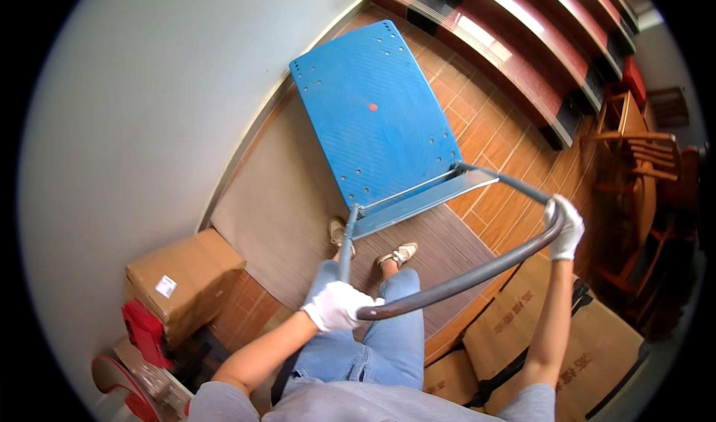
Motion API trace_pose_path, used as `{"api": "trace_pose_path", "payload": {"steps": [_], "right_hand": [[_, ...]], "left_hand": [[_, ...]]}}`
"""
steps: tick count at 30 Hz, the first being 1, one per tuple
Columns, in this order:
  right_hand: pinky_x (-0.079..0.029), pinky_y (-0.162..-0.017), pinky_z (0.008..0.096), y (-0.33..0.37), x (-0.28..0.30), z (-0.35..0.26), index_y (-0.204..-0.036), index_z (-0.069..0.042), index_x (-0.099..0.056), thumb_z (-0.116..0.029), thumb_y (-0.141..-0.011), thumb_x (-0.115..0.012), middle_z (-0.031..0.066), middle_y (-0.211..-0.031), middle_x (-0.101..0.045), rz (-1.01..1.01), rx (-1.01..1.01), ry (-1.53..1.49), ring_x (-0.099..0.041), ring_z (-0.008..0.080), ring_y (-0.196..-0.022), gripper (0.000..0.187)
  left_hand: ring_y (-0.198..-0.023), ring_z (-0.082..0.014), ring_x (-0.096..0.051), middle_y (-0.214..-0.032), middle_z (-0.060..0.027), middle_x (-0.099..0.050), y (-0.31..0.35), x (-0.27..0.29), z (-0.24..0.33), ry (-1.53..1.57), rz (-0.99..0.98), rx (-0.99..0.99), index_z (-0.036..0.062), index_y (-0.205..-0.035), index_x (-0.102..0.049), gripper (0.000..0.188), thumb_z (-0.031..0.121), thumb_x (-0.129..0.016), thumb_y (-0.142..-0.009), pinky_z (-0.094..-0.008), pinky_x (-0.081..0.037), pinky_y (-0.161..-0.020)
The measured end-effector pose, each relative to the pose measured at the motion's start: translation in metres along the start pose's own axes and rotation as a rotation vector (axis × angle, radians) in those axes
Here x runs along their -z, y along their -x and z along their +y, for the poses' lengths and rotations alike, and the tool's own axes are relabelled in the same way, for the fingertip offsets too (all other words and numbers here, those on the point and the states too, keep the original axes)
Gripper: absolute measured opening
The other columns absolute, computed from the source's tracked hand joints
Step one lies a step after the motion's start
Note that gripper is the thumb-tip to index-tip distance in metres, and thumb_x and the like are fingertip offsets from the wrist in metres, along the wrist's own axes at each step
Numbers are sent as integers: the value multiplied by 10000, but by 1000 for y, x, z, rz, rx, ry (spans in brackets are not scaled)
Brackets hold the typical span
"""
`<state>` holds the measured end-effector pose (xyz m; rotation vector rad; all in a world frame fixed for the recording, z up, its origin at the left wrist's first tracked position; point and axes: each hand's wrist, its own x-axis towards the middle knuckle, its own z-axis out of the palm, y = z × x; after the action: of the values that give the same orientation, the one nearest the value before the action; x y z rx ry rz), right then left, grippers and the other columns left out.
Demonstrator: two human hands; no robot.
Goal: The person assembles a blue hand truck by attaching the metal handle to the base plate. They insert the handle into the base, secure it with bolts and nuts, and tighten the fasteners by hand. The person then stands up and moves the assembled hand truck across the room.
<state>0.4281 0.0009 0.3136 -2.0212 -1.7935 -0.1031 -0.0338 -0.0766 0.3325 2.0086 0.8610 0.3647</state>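
A flat blue platform cart (373,116) with holes at its corners stands in front of me, its grey tubular push handle (462,276) rising toward my body. Both my hands wear white gloves. My left hand (339,306) is closed round the handle's left bend, low in front of my thighs. Farther right, my right hand (565,228) is wrapped round the opposite bend. A metal crossbar panel (425,202) joins the two handle posts at the platform's near edge. Nothing lies on the platform except a small red spot at its middle.
A pale wall (149,109) runs along the left. Red and black steps (485,42) rise at the far right. Cardboard boxes (186,273) stand at left, with flat brown cartons (582,340) at lower right. Wooden chairs (645,161) are at right; a mat (261,191) lies underfoot.
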Motion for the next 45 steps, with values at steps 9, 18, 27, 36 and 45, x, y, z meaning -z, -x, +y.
{"api": "trace_pose_path", "payload": {"steps": [9,18,27,36,45], "right_hand": [[-452,-482,364,91,44,-147,-651,-175,-590,-130,-635,-657,51,-519,-550,-590,470,117,-579,230,-499,83],[-475,-605,414,152,57,-329,-736,-148,-674,-362,-739,-615,93,-646,-646,-1017,851,331,-650,270,-662,222],[-490,-675,406,193,65,-465,-763,-134,-694,-434,-727,-604,108,-711,-671,-1138,749,440,-658,281,-713,315],[-503,-720,428,264,15,-601,-736,-44,-673,-360,-693,-642,188,-729,-653,-1058,645,115,-649,339,-736,320],[-491,-573,352,291,-59,-780,-719,75,-641,-309,-695,-703,172,-612,-627,-1152,627,-277,-621,219,-570,390]], "left_hand": [[-531,-292,-577,-560,-86,-559,144,95,-27,-507,133,369,203,-669,-640,157,194,-596,-819,-422,-443,-507],[-1007,-323,-590,-1103,-142,-603,325,88,-61,-445,1029,1157,61,-1090,-614,368,173,-703,-751,-402,-487,-862],[-956,-235,-631,-1061,-102,-664,481,-121,-74,500,968,1117,13,-1133,-543,316,258,-485,-942,-326,-483,-859],[-884,-278,-616,-1069,-105,-594,475,-127,-106,368,1081,931,36,-1039,-582,214,153,-475,-896,-384,-499,-789],[-948,-368,-581,-1002,-237,-605,629,-227,-3,806,1465,1958,-5,-1011,-605,496,419,-368,-916,-411,-438,-841]]}}
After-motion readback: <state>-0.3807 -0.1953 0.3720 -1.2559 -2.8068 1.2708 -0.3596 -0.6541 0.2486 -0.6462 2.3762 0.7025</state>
